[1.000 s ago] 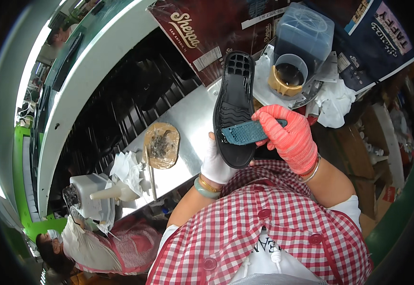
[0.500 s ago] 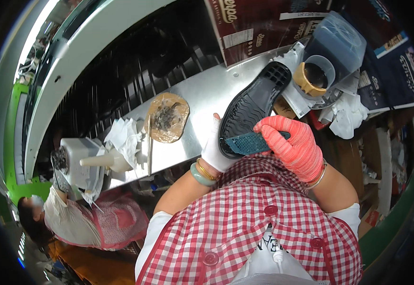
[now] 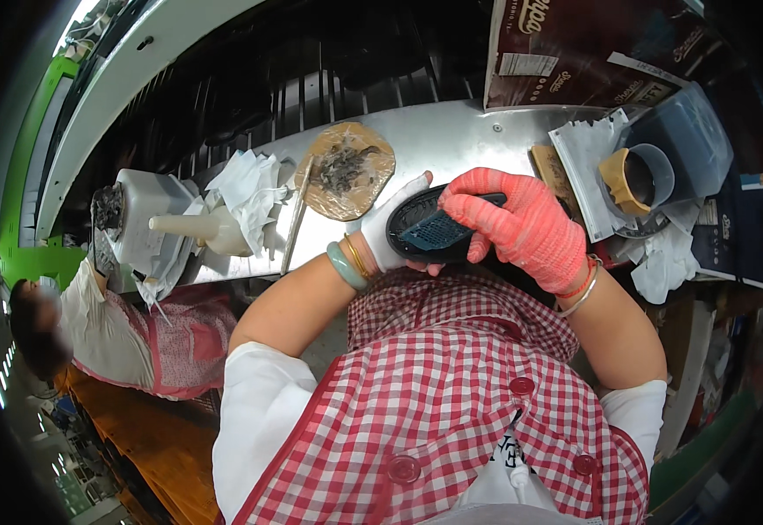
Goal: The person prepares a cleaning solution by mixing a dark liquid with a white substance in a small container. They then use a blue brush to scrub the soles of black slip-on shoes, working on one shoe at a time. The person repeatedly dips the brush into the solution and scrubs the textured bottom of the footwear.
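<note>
Black shoe sole [image 3: 416, 229] sits low in front of the person's chest, held just above the near edge of the steel counter [image 3: 451, 140], between both gloved hands. A second ago the sole stood nearly upright, its heel pointing away toward the clear container; half a second ago it leaned to the right; now it lies almost flat and close to the body, with only its rounded end and a blue meshed patch [image 3: 438, 232] showing between the gloves. That change suggests the person has turned the piece to work on or look at another part of it, not put it down.

The left hand [image 3: 394, 229], in a white glove, cups the sole from the left and from beneath, fingers curled round its edge and thumb raised along the rim. The right hand [image 3: 521, 229], in a red-orange knitted glove, is closed over the top of the sole, fingers bent down across it and hiding most of its length; whether it also pinches a tool cannot be told.

On the counter beyond lie a round brownish pad smeared with dark residue [image 3: 344, 171], a thin stick [image 3: 295, 214] beside it, crumpled white paper [image 3: 246, 179] and a white squeeze bottle [image 3: 193, 227]. To the right stands a tape roll [image 3: 626, 179] by a clear plastic tub [image 3: 683, 140]. Another person in a pink apron [image 3: 180, 341] works at far left.
</note>
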{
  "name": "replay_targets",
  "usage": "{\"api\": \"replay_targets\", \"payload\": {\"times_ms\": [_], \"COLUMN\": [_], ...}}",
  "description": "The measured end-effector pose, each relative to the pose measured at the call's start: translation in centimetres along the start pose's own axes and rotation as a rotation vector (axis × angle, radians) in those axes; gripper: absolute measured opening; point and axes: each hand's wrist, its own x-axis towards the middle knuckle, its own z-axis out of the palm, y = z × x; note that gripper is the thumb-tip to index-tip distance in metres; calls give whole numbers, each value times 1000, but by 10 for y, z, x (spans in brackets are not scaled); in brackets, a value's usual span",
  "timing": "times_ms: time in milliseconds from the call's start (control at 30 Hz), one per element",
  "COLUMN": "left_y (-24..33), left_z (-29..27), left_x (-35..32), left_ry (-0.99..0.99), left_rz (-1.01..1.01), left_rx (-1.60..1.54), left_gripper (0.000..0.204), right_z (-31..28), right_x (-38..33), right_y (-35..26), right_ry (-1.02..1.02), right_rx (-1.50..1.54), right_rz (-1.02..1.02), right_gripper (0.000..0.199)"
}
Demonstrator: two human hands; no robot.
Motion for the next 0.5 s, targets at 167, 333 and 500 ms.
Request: {"api": "replay_targets", "payload": {"times_ms": [167, 333, 500], "left_y": [24, 58, 60], "left_z": [-33, -54, -48], "left_x": [-10, -3, -1], "left_ry": [-118, -331, -38], "left_rz": [92, -268, -243], "left_rx": [323, 20, 199], "left_gripper": [79, 65, 60], "right_z": [7, -1, -15], "right_x": [27, 40, 47], "right_y": [5, 12, 18], "right_ry": [-27, -34, -46], "right_rx": [2, -43, -56], "right_rz": [9, 27, 49], "right_gripper": [27, 29, 30]}}
